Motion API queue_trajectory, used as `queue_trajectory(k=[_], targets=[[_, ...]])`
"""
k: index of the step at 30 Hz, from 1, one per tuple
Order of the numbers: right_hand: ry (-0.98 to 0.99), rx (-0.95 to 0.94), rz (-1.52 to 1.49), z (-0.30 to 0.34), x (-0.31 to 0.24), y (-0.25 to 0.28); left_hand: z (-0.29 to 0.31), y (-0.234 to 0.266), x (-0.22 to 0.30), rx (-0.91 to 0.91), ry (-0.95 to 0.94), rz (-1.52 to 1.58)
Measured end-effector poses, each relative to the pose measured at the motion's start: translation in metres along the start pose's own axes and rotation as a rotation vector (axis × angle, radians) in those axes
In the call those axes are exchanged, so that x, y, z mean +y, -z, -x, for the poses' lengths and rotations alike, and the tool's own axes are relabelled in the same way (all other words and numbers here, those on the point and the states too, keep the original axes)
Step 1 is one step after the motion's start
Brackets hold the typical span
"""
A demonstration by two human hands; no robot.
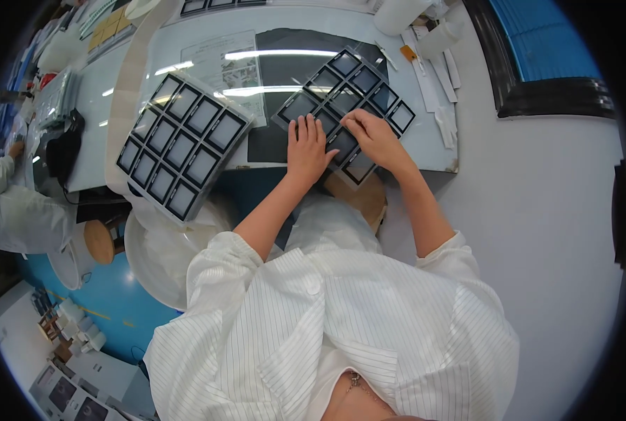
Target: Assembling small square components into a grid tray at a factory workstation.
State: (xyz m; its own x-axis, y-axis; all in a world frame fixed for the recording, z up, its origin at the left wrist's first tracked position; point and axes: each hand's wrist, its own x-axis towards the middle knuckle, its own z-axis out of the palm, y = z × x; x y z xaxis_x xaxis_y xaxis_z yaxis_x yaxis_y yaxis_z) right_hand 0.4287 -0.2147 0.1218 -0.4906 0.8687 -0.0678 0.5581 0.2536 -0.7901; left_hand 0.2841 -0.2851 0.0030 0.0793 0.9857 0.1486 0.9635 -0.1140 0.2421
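Observation:
A clear tray point(278, 116) of black-framed rectangular panels point(365, 80) with greyish panes lies tilted on the table in front of me. My left hand point(307, 151) rests flat on the tray's near left part, fingers stretched and thumb apart. Over the near middle of the same tray, my right hand point(374, 138) is closed, thumb and fingertips pinched together. Whatever may be between them is too small to make out. To the left stands a stack of similar trays point(218, 175), its top one filled with more black-framed panels point(200, 116).
A dark mat point(267, 147) lies under the tray, beside a printed sheet point(246, 74). White bottles point(397, 15) and tools point(439, 91) are at the table's right side. A white bin point(151, 259) stands below the left edge. Another person's sleeve point(0, 179) shows far left.

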Motion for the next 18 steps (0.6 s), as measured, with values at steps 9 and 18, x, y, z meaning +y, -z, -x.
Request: queue_trajectory(k=[9, 18], targets=[[-0.115, 0.020, -0.101, -0.040, 0.017, 0.075, -0.046, -0.039, -0.005, 0.078, -0.023, 0.023], [-0.140, -0.271, -0.111, -0.052, -0.014, 0.084, -0.068, -0.037, 0.016, 0.126, 0.003, 0.299]])
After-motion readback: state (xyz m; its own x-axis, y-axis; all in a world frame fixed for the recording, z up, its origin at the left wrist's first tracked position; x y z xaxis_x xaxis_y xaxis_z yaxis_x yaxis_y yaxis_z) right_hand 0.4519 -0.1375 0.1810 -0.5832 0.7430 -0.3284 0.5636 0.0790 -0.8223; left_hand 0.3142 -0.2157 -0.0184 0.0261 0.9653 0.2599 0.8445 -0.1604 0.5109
